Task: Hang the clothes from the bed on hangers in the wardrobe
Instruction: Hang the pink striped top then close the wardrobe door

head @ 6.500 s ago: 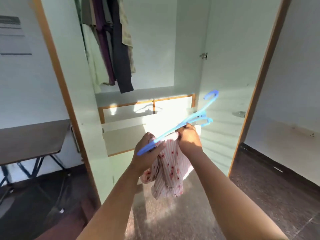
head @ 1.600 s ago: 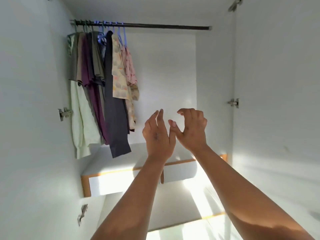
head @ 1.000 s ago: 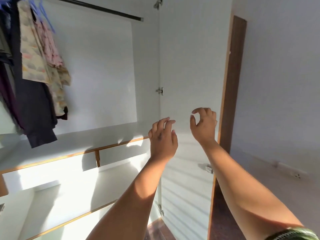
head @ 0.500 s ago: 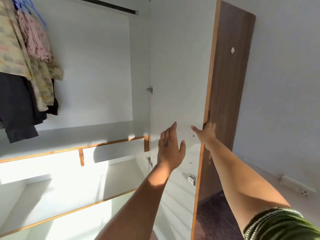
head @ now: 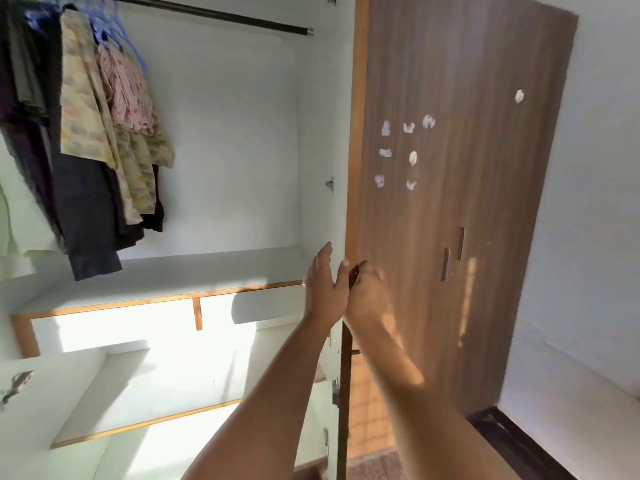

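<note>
the right hand (head: 367, 292) curls round the near edge of the wardrobe door (head: 450, 168), its grip closed on that edge at about waist height of the door, where a pull or push turns the panel most easily about its hinges; the fingers go behind the edge and are partly blurred, so exactly how they wrap is hard to tell. the left hand (head: 323, 282) stands just beside it with fingers straight and together, its grip holding nothing, the palm seemingly laid flat near the door's white inner face to steady or guide the panel. the task's clothes (head: 104, 133) hang bunched at the left end of the rail (head: 221, 19) inside the wardrobe, the pink striped top (head: 128, 95) outermost on a blue hanger (head: 114, 29), so the right part of the rail stays bare and the garments keep clear of the door's path. both hands carry no garment and no bed shows here, so this reads as handling the door, though whether more clothes wait on the bed cannot be judged.
</note>
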Demonstrator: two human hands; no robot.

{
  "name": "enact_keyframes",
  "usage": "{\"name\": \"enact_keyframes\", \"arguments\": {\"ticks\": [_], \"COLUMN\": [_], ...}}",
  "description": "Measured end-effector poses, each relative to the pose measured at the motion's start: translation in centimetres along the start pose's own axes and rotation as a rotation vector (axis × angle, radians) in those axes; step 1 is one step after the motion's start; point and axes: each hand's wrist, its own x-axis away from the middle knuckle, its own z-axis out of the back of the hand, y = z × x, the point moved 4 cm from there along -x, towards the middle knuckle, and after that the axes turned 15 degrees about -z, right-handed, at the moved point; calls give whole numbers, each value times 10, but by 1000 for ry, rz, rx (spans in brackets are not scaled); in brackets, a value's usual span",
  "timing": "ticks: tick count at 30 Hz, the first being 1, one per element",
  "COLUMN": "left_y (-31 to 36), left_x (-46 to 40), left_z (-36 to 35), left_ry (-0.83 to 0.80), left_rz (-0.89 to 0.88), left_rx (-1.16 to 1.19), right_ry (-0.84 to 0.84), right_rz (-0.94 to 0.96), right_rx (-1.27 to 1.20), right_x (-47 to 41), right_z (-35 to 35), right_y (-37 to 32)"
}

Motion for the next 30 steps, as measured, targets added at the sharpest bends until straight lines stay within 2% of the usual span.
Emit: {"name": "enact_keyframes", "arguments": {"ticks": [3, 5, 7, 10, 12, 15, 21, 30], "left_y": [-25, -50, -74, -107, -133, -178, -280, -382], "left_x": [-17, -23, -25, -31, -39, -56, -110, -177], "left_z": [28, 56, 87, 130, 154, 184, 238, 265], "left_ry": [93, 174, 236, 271, 264, 209, 101, 2], "left_rz": [38, 118, 129, 115, 107, 86, 80, 135], "left_rx": [-25, -109, -189, -266, -308, -354, -452, -354], "right_ry": [-45, -75, -200, -570, -685, -649, -619, -582], "right_rz": [355, 461, 408, 321, 296, 283, 321, 273], "right_rx": [-2, -7, 10, -15, -110, -160, 18, 136], "right_x": [19, 26, 31, 45, 55, 57, 42, 7], "right_z": [-40, -67, -96, -162, -201, -246, -335, -434], "right_y": [-30, -38, -39, -45, -57, -84, -149, -205]}}
